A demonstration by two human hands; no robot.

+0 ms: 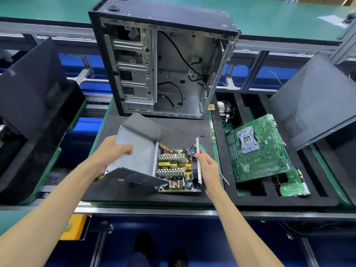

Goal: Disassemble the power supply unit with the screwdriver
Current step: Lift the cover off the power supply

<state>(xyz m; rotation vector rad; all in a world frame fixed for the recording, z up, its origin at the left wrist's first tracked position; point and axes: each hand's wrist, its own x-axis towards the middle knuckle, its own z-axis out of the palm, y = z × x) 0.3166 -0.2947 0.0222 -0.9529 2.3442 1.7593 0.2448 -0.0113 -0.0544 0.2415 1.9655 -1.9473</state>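
Head view looks down at a black foam mat (183,130) on the desk, where the power supply unit, a grey metal box with a green board full of parts (177,170), sits in the middle. Its bent grey metal cover (138,143) is off the box and tipped up to the left. The left hand (113,151) holds that cover, with the thumb on top of the flat sheet and the other fingers hidden under it. The right hand (208,166) is at the right wall of the box, with its fingers pinching the thin metal edge. A thin silver screwdriver shaft (224,179) pokes out from behind this hand; I cannot tell if the hand holds it or if it lies on the mat.

Behind the box stands a tall, open, empty black computer case (165,60). A big green circuit board with a silver square socket (258,149) leans in a black foam tray (289,201) to the right. Two tiny dark screws (202,135) lie on the mat.

I think the step now is pulling the cover away. Next, the cover should be put down to the side. Then the screwdriver is needed for the screws that hold the green board in.
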